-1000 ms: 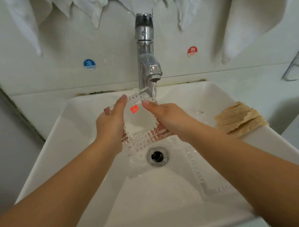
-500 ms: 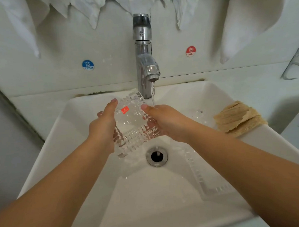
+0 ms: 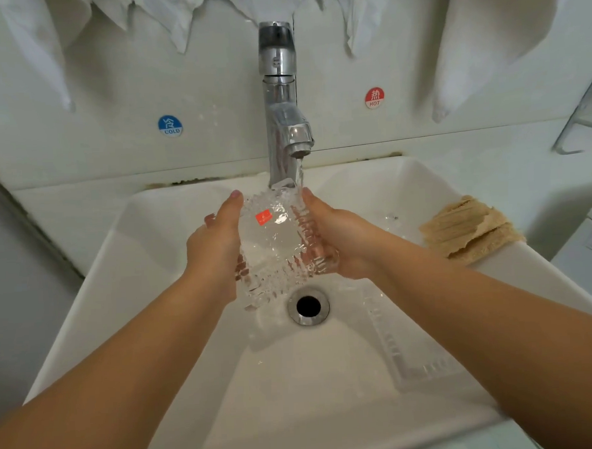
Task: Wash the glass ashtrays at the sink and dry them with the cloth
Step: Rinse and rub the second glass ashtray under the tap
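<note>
A square cut-glass ashtray with a small red sticker is tilted up under the running chrome tap, water splashing over it. My left hand grips its left edge, thumb along the rim. Its right edge is held by my right hand, fingers curled behind the glass. A second glass ashtray lies on the basin floor at the right, partly hidden by my right forearm. A tan cloth lies folded on the sink's right rim.
The white sink has an open drain just below the held ashtray. White cloths hang on the wall above. Cold and hot stickers flank the tap. A metal rack edge shows at the far right.
The ashtray, held left of the stream half a second ago, has been brought right and up under the water, which now runs over it. Both hands keep their hold.
</note>
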The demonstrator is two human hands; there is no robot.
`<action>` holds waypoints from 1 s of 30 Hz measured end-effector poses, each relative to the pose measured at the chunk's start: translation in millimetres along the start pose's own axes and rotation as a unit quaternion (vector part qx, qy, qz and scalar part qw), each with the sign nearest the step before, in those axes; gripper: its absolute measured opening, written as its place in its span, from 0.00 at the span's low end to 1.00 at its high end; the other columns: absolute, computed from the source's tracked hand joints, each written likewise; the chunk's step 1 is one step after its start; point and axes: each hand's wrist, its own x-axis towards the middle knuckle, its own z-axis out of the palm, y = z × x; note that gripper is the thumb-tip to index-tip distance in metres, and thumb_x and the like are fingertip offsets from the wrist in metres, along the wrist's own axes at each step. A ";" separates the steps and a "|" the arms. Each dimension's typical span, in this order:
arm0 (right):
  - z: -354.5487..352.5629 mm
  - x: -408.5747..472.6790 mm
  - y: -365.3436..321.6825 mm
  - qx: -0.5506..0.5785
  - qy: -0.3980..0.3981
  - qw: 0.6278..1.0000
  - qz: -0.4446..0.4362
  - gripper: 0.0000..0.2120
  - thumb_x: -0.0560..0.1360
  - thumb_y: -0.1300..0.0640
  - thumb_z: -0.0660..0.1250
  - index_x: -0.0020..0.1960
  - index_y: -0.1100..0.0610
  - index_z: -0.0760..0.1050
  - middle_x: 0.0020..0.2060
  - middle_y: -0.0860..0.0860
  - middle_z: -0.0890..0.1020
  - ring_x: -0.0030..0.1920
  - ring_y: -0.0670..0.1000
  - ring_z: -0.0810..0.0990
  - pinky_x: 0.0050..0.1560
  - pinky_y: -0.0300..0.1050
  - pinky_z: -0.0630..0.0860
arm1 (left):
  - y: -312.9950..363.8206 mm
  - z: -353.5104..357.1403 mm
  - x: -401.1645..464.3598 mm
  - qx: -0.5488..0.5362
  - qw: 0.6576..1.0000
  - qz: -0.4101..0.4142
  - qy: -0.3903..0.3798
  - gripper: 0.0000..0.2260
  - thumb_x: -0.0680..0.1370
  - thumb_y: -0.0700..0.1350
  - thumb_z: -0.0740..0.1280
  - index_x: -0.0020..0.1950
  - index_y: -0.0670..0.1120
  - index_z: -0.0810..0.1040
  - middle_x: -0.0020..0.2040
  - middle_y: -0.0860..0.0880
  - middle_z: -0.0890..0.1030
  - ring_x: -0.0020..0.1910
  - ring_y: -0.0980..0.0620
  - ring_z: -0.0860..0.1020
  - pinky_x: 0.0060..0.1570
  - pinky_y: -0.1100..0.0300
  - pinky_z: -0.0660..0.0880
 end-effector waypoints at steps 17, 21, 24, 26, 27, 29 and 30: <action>-7.5 -4.5 -1.2 0.178 -0.046 0.982 0.046 0.18 0.80 0.50 0.61 0.34 0.57 0.71 0.25 0.50 0.73 0.19 0.46 0.69 0.21 0.34 0.68 | -0.5 5.0 -5.5 -0.019 0.999 0.020 -0.032 0.25 0.73 0.67 0.64 0.59 0.49 0.76 0.36 0.50 0.69 0.34 0.51 0.68 0.41 0.56 0.69; -1.3 -3.8 -0.2 0.132 0.001 0.991 0.019 0.19 0.82 0.51 0.57 0.35 0.59 0.72 0.22 0.50 0.73 0.19 0.47 0.70 0.22 0.35 0.68 | 0.9 2.2 -8.3 0.006 0.999 0.030 -0.016 0.27 0.74 0.67 0.63 0.59 0.45 0.75 0.46 0.45 0.78 0.44 0.46 0.77 0.45 0.54 0.74; 7.2 2.0 0.5 -0.082 0.071 0.989 -0.097 0.24 0.80 0.39 0.54 0.45 0.59 0.73 0.30 0.50 0.72 0.28 0.47 0.69 0.29 0.40 0.67 | 0.1 3.3 -8.0 0.047 0.996 0.071 -0.002 0.26 0.76 0.65 0.62 0.58 0.44 0.75 0.44 0.44 0.78 0.43 0.46 0.77 0.43 0.55 0.73; 11.7 4.1 3.5 -0.155 0.072 0.974 -0.151 0.22 0.76 0.36 0.59 0.53 0.56 0.69 0.36 0.48 0.70 0.32 0.45 0.68 0.30 0.39 0.65 | -1.0 5.9 -9.8 0.083 0.989 0.123 0.004 0.22 0.77 0.63 0.60 0.53 0.44 0.75 0.38 0.48 0.74 0.36 0.50 0.73 0.36 0.57 0.69; 12.4 4.5 4.0 -0.160 0.076 0.972 -0.156 0.22 0.75 0.36 0.62 0.52 0.56 0.69 0.36 0.47 0.69 0.32 0.45 0.68 0.31 0.38 0.65 | -2.0 7.4 -10.4 0.094 0.985 0.147 0.006 0.21 0.78 0.62 0.59 0.51 0.44 0.75 0.39 0.48 0.74 0.37 0.50 0.73 0.35 0.56 0.69; 10.7 5.1 1.3 -0.126 0.107 0.979 -0.117 0.23 0.74 0.35 0.62 0.44 0.57 0.69 0.32 0.48 0.69 0.29 0.47 0.67 0.30 0.40 0.64 | -4.4 11.2 -12.3 0.105 0.977 0.188 0.010 0.20 0.79 0.60 0.57 0.48 0.43 0.73 0.39 0.48 0.73 0.37 0.50 0.73 0.37 0.56 0.70; 8.6 5.7 -0.9 -0.095 0.119 0.985 -0.076 0.23 0.74 0.36 0.61 0.40 0.57 0.68 0.29 0.50 0.68 0.27 0.48 0.66 0.29 0.40 0.63 | -5.1 13.4 -14.6 0.101 0.974 0.202 0.010 0.19 0.80 0.59 0.57 0.45 0.42 0.72 0.38 0.48 0.72 0.37 0.50 0.71 0.38 0.55 0.69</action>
